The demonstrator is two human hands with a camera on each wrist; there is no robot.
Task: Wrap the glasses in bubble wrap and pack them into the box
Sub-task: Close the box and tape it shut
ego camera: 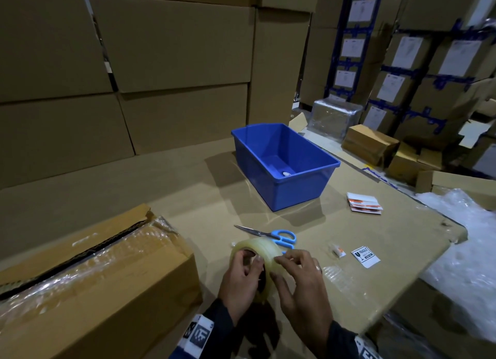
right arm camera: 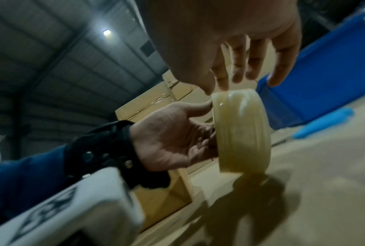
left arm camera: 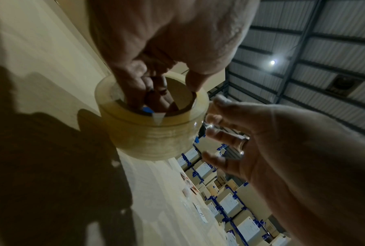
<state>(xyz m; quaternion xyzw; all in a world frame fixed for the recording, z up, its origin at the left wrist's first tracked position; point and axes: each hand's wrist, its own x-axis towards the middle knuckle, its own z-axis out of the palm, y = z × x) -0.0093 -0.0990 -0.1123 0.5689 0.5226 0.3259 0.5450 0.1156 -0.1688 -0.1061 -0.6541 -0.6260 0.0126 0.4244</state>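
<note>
Near table's (ego camera: pixel 349 291) front edge: left hand (ego camera: pixel 239 283) grips tape roll (ego camera: pixel 257 254), fingers through core; right hand (ego camera: pixel 300 283) fingertips relaxed on roll rim. Box (ego camera: pixel 88 286), bubble wrap inside, at front-left corner. Scissors (ego camera: pixel 273 235) just beyond; blue bin (ego camera: pixel 284 165) farther back, bare cardboard between.

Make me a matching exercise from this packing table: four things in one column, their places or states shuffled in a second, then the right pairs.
1. clear roll of packing tape
2. blue-handled scissors
3. blue plastic bin
4. black-and-white fragile sticker

a. open-topped, at the back of the table
b. flat on the table, to the right of the hands
c. held in the left hand
d. lying just behind the roll

Pairs: 1-c, 2-d, 3-a, 4-b
</note>
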